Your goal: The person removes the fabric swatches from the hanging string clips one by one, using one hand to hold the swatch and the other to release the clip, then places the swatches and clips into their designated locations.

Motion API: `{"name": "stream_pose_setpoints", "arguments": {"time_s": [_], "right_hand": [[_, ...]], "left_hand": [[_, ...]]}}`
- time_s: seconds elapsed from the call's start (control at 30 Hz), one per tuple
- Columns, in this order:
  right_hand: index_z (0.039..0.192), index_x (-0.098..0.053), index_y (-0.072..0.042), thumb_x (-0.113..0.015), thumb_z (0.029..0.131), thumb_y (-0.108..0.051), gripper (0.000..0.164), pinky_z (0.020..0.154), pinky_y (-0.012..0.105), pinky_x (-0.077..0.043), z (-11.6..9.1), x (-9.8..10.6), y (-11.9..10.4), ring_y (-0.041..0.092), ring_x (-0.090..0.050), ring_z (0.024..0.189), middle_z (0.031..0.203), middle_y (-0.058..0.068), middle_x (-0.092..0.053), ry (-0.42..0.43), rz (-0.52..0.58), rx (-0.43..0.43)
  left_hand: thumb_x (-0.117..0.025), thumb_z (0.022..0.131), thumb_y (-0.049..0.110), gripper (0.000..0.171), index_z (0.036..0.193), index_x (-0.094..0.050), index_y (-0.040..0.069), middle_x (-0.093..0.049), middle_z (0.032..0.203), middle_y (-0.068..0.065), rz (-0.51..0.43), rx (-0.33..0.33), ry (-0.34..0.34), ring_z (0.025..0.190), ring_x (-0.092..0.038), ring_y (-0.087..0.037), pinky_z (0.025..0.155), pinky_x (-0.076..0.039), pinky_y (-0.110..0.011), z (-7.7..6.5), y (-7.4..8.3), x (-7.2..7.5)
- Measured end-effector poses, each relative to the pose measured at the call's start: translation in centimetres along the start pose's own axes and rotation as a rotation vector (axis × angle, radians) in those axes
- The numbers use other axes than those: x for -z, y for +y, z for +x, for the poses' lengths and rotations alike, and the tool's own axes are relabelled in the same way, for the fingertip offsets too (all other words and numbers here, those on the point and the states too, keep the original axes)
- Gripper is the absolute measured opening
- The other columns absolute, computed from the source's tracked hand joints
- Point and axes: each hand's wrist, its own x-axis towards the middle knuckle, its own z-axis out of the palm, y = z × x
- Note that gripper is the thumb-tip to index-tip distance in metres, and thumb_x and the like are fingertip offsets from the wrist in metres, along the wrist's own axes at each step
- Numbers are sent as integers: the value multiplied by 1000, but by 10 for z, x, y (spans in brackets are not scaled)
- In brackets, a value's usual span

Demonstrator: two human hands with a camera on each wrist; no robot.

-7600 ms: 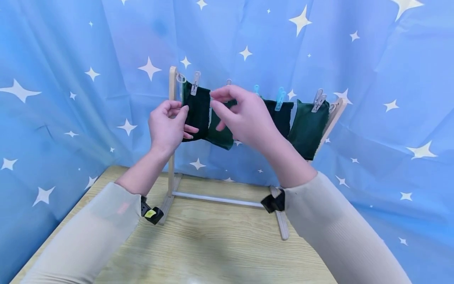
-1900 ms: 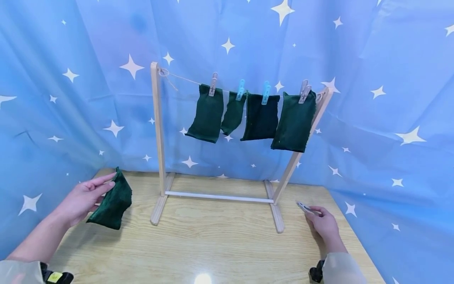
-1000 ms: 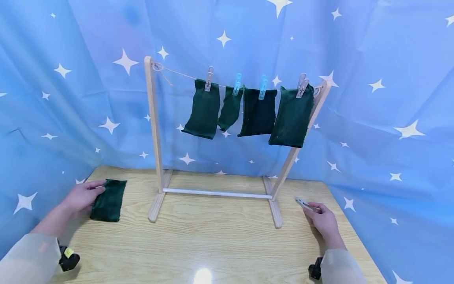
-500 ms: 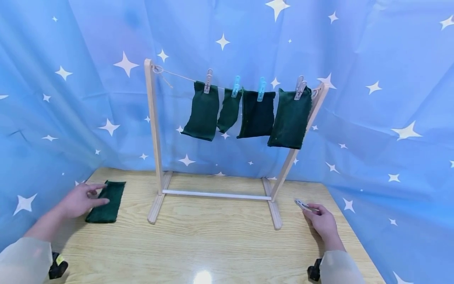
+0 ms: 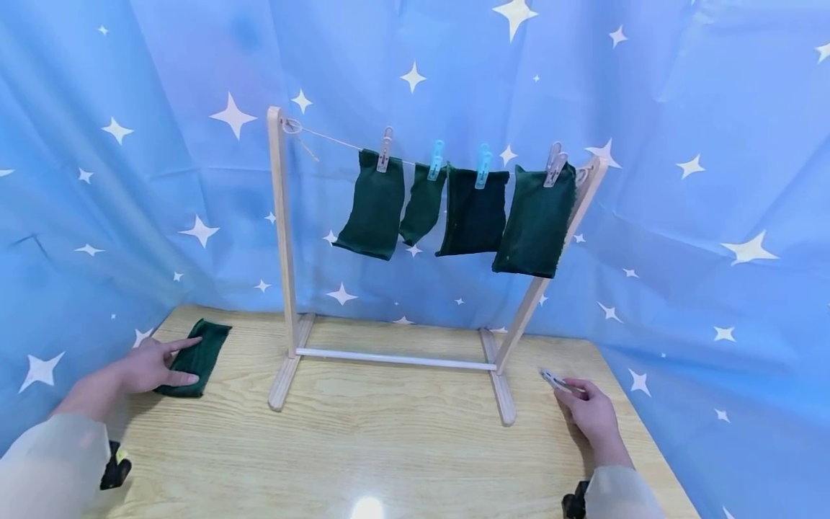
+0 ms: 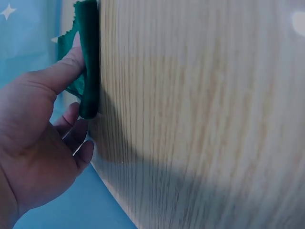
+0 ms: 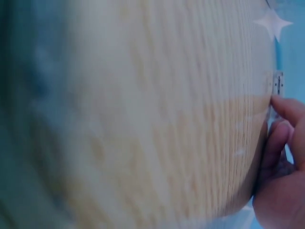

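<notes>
On the table's left side lies a dark green cloth (image 5: 202,357), flat and slightly slanted. My left hand (image 5: 150,366) rests on it with index finger and thumb spread straight over the fabric. In the left wrist view, the thumb of that hand (image 6: 38,129) lies over the cloth (image 6: 89,62), and the other fingers bend loosely below its edge. At the right of the table my right hand (image 5: 591,411) pinches a pale clothespin (image 5: 553,378) between thumb and fingers. The right wrist view shows only the tip of that clothespin (image 7: 278,83) beyond the fingers.
A wooden drying rack (image 5: 283,238) stands mid-table, with a string (image 5: 327,137) tied between its posts. Several green cloths (image 5: 372,205) hang there from clear and blue clothespins (image 5: 483,167). A starry blue curtain (image 5: 415,43) closes off the back and sides.
Both hands have left the line, where a dark cloth hung leftmost. My left hand laid a cloth on the left, released it, then touched it again. My right hand keeps holding the clothespin.
</notes>
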Motion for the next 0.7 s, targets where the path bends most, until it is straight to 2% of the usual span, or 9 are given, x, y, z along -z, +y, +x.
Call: {"name": "stream_pose_setpoints", "arguments": {"time_s": [0.2,0.23,0.27,0.33,0.43,0.5,0.57,0.63,0.7], "right_hand": [[157,-49,-2,-66,110,-34,60,63,32,-51,-2,-2,-2,19,-58,74,102,4,-61,0,8,3],[158,-49,-2,-66,110,-34,60,63,32,-51,-3,-1,-3,19,-58,75,102,5,-61,3,8,3],[158,-49,-2,-66,110,-34,60,63,32,-51,-3,-1,-4,19,-58,75,103,5,-61,5,6,3],[158,-49,-2,-66,110,-35,60,64,32,-50,-4,-2,-5,19,-58,75,103,5,-61,7,-2,3],[157,-49,-3,-66,110,-35,59,64,32,-50,-3,-3,-5,18,-57,75,103,4,-60,-2,-1,0],[156,-50,-3,-66,110,-36,59,65,32,-50,-2,-3,-4,19,-57,76,103,4,-60,-2,-4,0],[156,-51,-3,-66,110,-36,59,66,32,-50,-1,-3,-3,19,-57,76,102,4,-60,2,-7,0],[156,-51,-3,-66,110,-36,59,66,32,-49,-1,-3,-3,19,-56,77,101,3,-59,12,-20,1],[156,-51,-2,-66,110,-36,59,66,31,-49,-1,-2,-2,19,-56,77,99,3,-58,19,-26,3]], "left_hand": [[-84,98,35,98,166,-30,-11,-37,68,1,-25,96,-58,57,-31,-13,62,-33,-30,5,5,6],[-83,99,36,97,166,-30,-11,-45,72,-6,-1,94,-60,59,-41,-20,64,-40,-32,5,6,7],[-82,100,38,97,166,-31,-11,-52,79,-15,23,96,-57,66,-49,-28,68,-47,-37,4,7,8],[-81,100,43,96,165,-34,-9,-59,101,-31,76,101,-30,89,-58,-46,82,-54,-57,2,8,10],[-80,101,42,90,162,-40,-10,-52,134,-47,100,69,20,118,-55,-61,90,-48,-77,-5,8,10],[-82,101,37,84,159,-45,-11,-52,137,-46,81,32,32,117,-58,-56,89,-51,-72,-9,8,10],[-83,99,30,80,157,-48,-13,-53,134,-43,41,-8,9,105,-60,-44,83,-55,-51,-12,7,9],[-85,97,26,79,156,-49,-14,-55,128,-38,12,-36,-19,98,-58,-33,79,-50,-35,-12,6,8],[-86,95,25,81,157,-49,-13,-50,123,-30,-5,-29,-37,92,-45,-24,75,-39,-29,-12,4,8]]}}
